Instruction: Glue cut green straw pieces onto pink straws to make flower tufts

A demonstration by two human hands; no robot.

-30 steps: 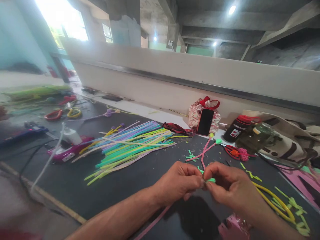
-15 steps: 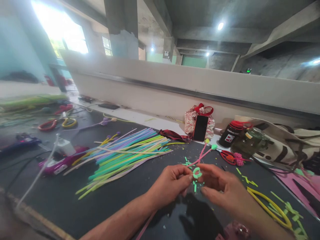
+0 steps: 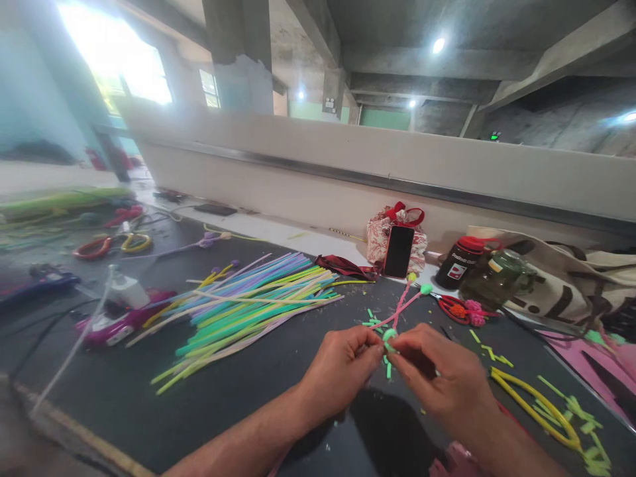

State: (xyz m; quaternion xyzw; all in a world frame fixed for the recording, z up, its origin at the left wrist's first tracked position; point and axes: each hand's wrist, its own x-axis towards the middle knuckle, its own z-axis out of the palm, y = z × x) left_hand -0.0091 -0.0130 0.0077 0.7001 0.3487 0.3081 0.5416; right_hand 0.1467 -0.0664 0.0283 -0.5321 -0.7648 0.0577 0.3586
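Observation:
A small mint-green pipe cleaner loop (image 3: 389,338) is between my two hands. My left hand (image 3: 345,361) pinches its left side, thumb against the index finger. From the right, my right hand (image 3: 440,364) closes thumb and fingertips on the same loop, covering part of it. Just beyond the fingers lie two pink pipe cleaner stems (image 3: 405,306), one tipped with a green ball (image 3: 426,289), the other with a yellow one (image 3: 412,277). Short green cut pieces (image 3: 388,371) are scattered below and behind the fingertips.
Left of my hands lies a wide bundle of coloured pipe cleaners (image 3: 258,305), with a magenta glue gun (image 3: 116,324) beyond it. Yellow-handled scissors (image 3: 536,411) lie at right. Behind stand a phone (image 3: 398,252), a black bottle (image 3: 458,264) and a green jug (image 3: 497,281); red-handled pliers (image 3: 450,311) are nearer.
My right hand has moved left and its fingers have closed onto the green loop, which showed more fully before. My left hand stays almost in place.

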